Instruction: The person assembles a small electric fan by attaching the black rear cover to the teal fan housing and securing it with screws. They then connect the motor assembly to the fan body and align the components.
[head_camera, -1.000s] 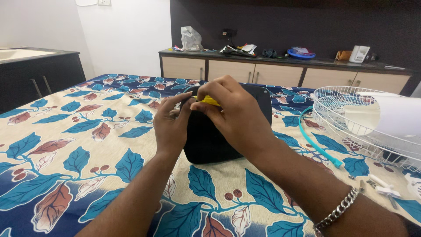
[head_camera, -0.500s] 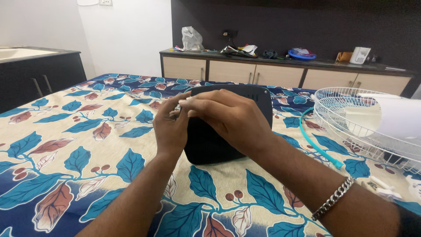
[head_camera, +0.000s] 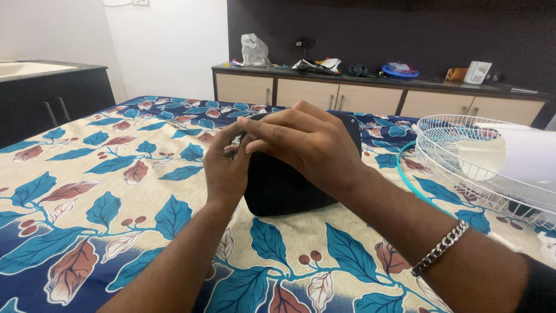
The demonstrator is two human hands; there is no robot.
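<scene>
Where both hands meet, left hand and right hand grips curled onto black panel

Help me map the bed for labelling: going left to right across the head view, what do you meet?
Left hand → black panel → right hand → turquoise tube → white wire fan guard.

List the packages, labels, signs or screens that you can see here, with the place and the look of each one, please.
Plastic bag: on the left end of the far counter, crumpled, clear to grey.
White box-like device: on the right end of that counter, upright; whether it has a screen cannot be told.
Small brown packet: just left of the white device, low and flat.
No readable labels or signs show.
</scene>
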